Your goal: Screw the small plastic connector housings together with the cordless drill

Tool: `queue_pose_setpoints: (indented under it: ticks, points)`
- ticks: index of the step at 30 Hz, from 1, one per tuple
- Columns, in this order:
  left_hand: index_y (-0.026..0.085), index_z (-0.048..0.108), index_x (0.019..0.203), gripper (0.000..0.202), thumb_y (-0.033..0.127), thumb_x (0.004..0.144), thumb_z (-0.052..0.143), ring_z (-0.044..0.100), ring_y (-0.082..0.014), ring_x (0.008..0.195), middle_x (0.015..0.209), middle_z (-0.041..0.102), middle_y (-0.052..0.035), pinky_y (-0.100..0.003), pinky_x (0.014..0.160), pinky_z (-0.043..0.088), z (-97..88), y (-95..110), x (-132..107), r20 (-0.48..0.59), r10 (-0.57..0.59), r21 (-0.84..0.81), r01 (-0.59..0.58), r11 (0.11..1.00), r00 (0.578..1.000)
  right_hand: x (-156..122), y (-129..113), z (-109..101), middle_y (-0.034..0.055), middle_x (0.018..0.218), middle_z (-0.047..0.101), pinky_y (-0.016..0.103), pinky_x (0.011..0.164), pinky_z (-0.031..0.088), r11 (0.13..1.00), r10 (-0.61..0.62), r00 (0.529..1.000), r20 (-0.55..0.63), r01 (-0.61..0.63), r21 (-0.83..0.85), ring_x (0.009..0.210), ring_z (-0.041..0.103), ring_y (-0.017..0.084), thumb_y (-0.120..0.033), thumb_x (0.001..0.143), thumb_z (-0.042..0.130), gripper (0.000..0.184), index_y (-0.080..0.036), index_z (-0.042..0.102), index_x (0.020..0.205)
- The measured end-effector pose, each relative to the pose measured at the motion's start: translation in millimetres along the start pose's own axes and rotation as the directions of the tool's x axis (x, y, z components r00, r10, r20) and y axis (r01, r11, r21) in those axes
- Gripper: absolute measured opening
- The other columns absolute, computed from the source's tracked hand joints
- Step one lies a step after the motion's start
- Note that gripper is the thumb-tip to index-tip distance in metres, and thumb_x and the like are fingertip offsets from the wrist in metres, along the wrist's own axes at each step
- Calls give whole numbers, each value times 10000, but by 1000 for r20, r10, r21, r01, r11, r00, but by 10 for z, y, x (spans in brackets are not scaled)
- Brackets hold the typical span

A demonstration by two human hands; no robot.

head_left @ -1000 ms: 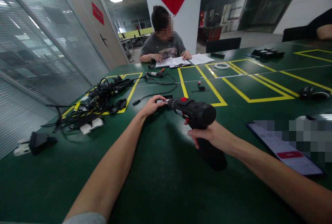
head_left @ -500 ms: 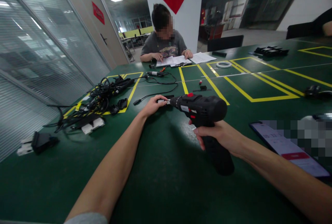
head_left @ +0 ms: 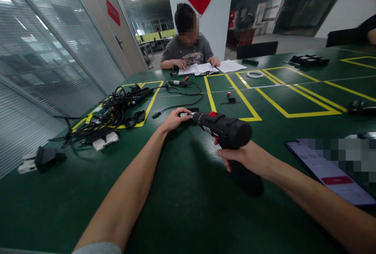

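Evidently, the step in hand depends on two things being held in line: the drill [head_left: 226,128], slanted across the centre of the frame with its nose toward the upper left, and the small pale piece [head_left: 184,114], found at the middle of the frame, low over the desk [head_left: 176,211]. The drill's grip is wrapped by the right hand [head_left: 242,156], with the fingers curled closed around it. The pale piece is pinched by the left hand [head_left: 174,119], its fingers drawn nearly together right beside the drill's tip; whether the tip is seated in the piece or merely laid against it cannot be told at this size. A dark strip [head_left: 194,109] is seen just behind the tip.

For good work, the drill's body should be aligned with the piece, without sideways lean, and power should be fed gently, in short bursts. Light, even pressure is to be preferred, so that the tip is not skidded off. The left fingers should be placed clear of the chuck [head_left: 199,118], since skin could be nipped by a slip. Firm bracing against the desk would be advised, lest the piece be twisted.
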State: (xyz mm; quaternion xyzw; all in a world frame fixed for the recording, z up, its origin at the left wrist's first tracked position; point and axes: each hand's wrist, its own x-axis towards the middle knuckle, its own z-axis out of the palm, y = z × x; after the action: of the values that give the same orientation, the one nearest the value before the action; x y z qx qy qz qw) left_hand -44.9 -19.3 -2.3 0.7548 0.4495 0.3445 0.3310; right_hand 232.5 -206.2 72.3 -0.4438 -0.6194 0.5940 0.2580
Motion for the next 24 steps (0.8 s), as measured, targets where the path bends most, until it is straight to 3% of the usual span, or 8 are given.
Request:
queue_pose_setpoints:
  ticks: [4, 8, 11, 14, 18, 24]
  points:
    - [182, 737, 1039, 382, 415, 737, 740, 631, -250, 1028, 1093, 725, -71, -377, 951, 472, -9, 0, -2, 7, -10, -1, 10, 1000, 1000, -2, -18, -16, -32, 615, 630, 359, 711, 471, 1000, -9, 1000, 4, 9, 2, 599, 629, 183, -321, 827, 653, 259, -176, 575, 1028]
    - [170, 730, 1095, 424, 403, 741, 741, 635, -249, 1022, 1137, 719, -87, -387, 949, 476, -12, -17, -9, 20, -28, -16, 28, 999, 999, 15, 15, -20, 15, 688, 683, 361, 750, 480, 999, 11, 996, 86, -14, 34, 688, 669, 198, -352, 836, 677, 214, -169, 612, 926]
    - [168, 679, 1233, 535, 386, 748, 739, 644, -243, 1019, 1206, 703, -99, -391, 944, 486, -8, -23, -14, 35, -36, -47, 38, 998, 999, 31, 57, 6, -1, 643, 652, 341, 682, 466, 1000, -4, 1000, 30, 4, 18, 613, 635, 178, -335, 826, 680, 180, -173, 614, 868]
    - [186, 610, 1347, 637, 379, 754, 739, 637, -246, 1084, 1308, 664, -102, -391, 978, 477, -9, -18, -14, 50, -32, -74, 35, 997, 998, 28, 63, 43, -31, 604, 618, 329, 646, 452, 999, -17, 999, -27, 18, 36, 565, 608, 164, -305, 827, 664, 176, -182, 593, 930]
    - [210, 654, 1306, 586, 382, 755, 748, 610, -263, 1152, 1328, 652, -98, -406, 1033, 444, -25, -23, -7, 46, -30, -54, 32, 998, 999, 7, 39, 78, -34, 620, 620, 327, 624, 461, 998, -16, 999, -28, 18, 66, 573, 616, 171, -315, 834, 657, 240, -186, 575, 1019]
    - [218, 691, 1253, 548, 406, 742, 755, 627, -260, 1088, 1267, 675, -96, -412, 993, 467, -30, -85, 7, 27, -38, -25, 39, 999, 999, 16, 49, 95, -7, 638, 620, 325, 622, 468, 1000, -14, 1000, -1, 14, 5, 566, 607, 160, -341, 847, 658, 181, -171, 626, 896]
